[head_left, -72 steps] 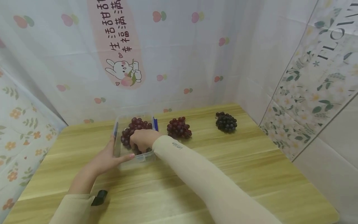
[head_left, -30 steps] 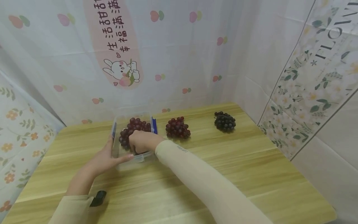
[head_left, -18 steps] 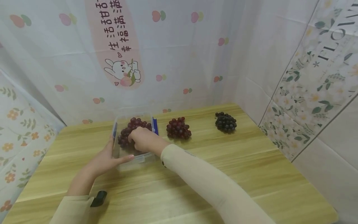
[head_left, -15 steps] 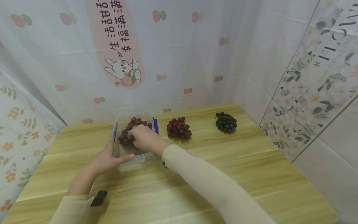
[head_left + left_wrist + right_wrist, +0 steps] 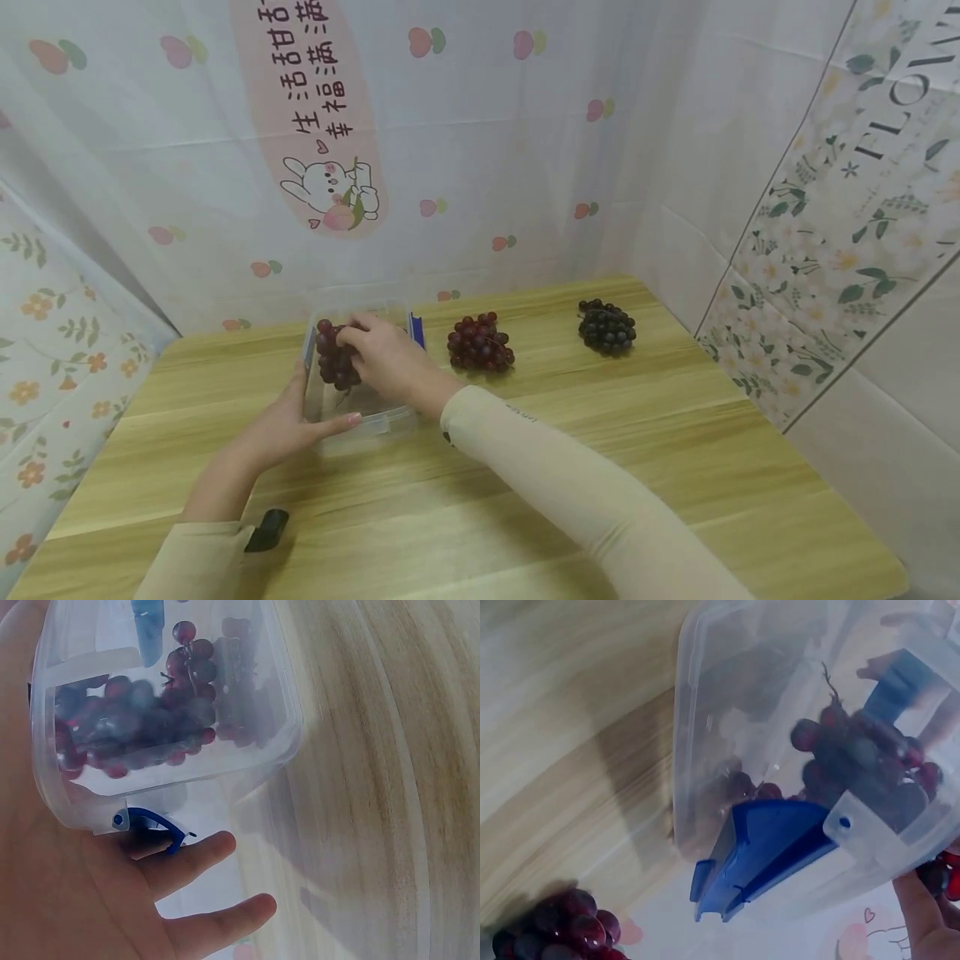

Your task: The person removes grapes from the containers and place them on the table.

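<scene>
Just one clear container it was, with two blue latches on opposite sides of it! Two hands were in play: one left hand against it, one right hand reaching inside it. And the grapes? At least one red bunch was inside it, partly covered; one red-grape cluster lay just right of it, and one black bunch farther right of it!

Soft light leaves diffuse shadows on the desk; the right wrist view is dimmer (slightly hazy, too), grapes blurring behind the cloudy box.
</scene>
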### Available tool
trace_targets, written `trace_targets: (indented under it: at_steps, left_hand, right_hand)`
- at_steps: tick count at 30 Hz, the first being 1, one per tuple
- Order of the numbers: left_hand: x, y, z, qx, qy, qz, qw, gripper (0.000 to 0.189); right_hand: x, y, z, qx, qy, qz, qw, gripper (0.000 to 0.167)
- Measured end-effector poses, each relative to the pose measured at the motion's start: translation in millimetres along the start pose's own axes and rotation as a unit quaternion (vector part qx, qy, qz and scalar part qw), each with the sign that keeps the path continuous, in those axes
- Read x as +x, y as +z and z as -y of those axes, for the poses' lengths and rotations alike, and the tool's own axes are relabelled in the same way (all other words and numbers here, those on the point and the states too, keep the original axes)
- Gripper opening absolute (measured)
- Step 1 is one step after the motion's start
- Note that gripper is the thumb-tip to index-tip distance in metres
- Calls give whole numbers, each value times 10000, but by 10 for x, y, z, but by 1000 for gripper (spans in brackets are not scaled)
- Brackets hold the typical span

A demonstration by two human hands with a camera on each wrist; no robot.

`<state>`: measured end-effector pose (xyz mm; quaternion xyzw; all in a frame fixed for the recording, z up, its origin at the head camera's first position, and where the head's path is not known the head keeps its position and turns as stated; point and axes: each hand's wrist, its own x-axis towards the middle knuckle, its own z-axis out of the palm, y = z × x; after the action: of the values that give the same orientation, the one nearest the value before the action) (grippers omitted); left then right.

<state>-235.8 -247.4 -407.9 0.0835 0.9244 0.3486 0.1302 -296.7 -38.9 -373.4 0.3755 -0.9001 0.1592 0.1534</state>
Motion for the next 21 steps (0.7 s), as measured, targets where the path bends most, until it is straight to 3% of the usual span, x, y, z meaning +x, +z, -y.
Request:
trace_targets:
  at_steps: [5, 10, 21]
  left_hand:
    - [11, 7, -2, -114, 185, -128, 9997, 138]
    - [24, 9, 9, -53, 112, -117, 9999, 139]
    - [11, 2, 2, -14, -13, -35, 10000, 141]
  right_hand:
    - [10, -18, -32, 155, -105, -455, 9988, 19]
    - [14, -43, -56, 193, -475, -943, 9942, 15]
    - [-70, -166, 9, 822, -865, -2157, 9691, 11]
